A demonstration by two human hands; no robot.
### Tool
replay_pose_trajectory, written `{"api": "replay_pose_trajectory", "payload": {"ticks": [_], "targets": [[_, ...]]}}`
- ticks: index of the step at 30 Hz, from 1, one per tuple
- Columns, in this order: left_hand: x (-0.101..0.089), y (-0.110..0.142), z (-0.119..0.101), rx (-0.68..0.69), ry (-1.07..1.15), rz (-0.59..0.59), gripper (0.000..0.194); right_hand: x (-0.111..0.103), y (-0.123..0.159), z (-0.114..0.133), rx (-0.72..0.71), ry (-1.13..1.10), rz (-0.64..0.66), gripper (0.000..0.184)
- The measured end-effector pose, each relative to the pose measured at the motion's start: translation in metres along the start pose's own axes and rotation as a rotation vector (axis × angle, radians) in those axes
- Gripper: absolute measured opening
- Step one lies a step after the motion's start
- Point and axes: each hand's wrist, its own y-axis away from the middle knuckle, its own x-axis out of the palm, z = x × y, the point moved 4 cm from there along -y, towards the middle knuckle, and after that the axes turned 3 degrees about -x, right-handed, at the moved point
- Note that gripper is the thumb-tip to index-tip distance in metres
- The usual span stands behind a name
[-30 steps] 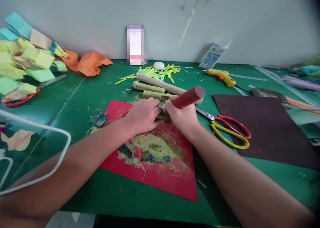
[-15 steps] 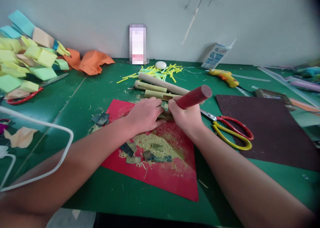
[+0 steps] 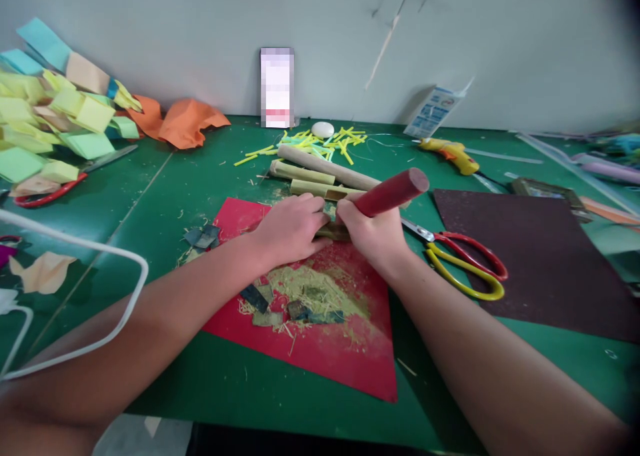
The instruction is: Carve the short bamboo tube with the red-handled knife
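Observation:
My right hand (image 3: 370, 229) is wrapped round a thick red handle (image 3: 395, 193) that slants up to the right; the tool's working end is hidden by my hands. My left hand (image 3: 295, 226) presses down on a short bamboo piece (image 3: 334, 231), its fingers closed on it, and the tool meets the piece between my hands. Under both lies a red sheet (image 3: 350, 356) strewn with pale shavings (image 3: 320, 286) and dark green scraps (image 3: 255, 298). Just beyond my hands rest cut bamboo pieces (image 3: 303, 173) and a longer pale stick (image 3: 345, 169).
Red-and-yellow scissors (image 3: 470, 263) lie right of my hand, partly on a dark brown sheet (image 3: 540, 263). Farther back are yellow strips (image 3: 255, 155), a phone (image 3: 277, 89) and a yellow glue gun (image 3: 450, 156). Folded papers (image 3: 75, 109) pile up left, near a white cable (image 3: 143, 269).
The red handle's end has shifted very slightly to the right. My left hand keeps its place on the bamboo piece, and the view has moved a touch.

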Motion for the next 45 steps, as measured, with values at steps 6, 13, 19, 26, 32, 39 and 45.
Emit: {"api": "replay_pose_trajectory", "payload": {"ticks": [6, 13, 19, 26, 32, 39, 45], "targets": [[0.000, -0.001, 0.000, -0.001, -0.020, 0.009, 0.024, 0.001, -0.001, 0.000, -0.058, 0.094, 0.046, 0.025], [0.000, -0.001, 0.001, -0.003, 0.024, -0.001, 0.026, 0.007, 0.001, 0.000, -0.080, 0.309, 0.052, 0.029], [0.001, 0.000, 0.002, -0.034, 0.026, 0.018, 0.023, 0.012, 0.005, -0.004, -0.117, 0.287, 0.073, 0.027], [-0.001, 0.000, 0.004, -0.047, 0.053, -0.019, 0.025, -0.002, -0.006, -0.012, 0.106, -0.070, 0.043, 0.015], [0.000, 0.002, 0.005, -0.035, 0.082, -0.034, 0.023, -0.009, -0.007, -0.018, 0.125, -0.087, 0.074, 0.019], [0.000, 0.002, 0.005, -0.032, 0.096, -0.045, 0.021, -0.012, -0.007, -0.020, 0.092, -0.090, 0.017, 0.016], [0.000, 0.002, 0.002, -0.012, 0.056, -0.037, 0.024, -0.013, 0.001, -0.010, -0.048, 0.015, -0.086, 0.025]]}}
